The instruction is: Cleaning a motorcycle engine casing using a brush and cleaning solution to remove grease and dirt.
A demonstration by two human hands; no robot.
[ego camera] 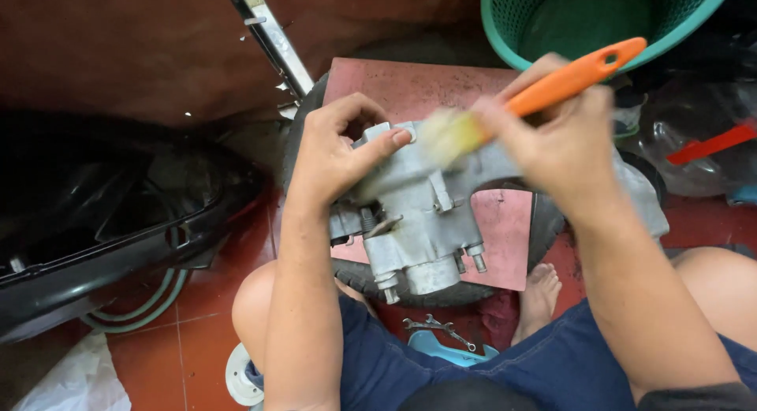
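A grey metal engine part (418,222) with bolts and studs rests on a reddish board (505,238) laid over a black tyre (544,230). My left hand (335,151) grips the part's top left edge, thumb pressed on it. My right hand (560,139) holds a brush with an orange handle (572,76); its pale bristles (445,139) are blurred against the top of the part.
A green plastic basket (591,17) stands at the top right. A black vehicle body panel (102,222) lies at the left over a green hose (150,308). Wrenches (438,328) lie between my knees beside my bare foot (540,297). Red tiled floor.
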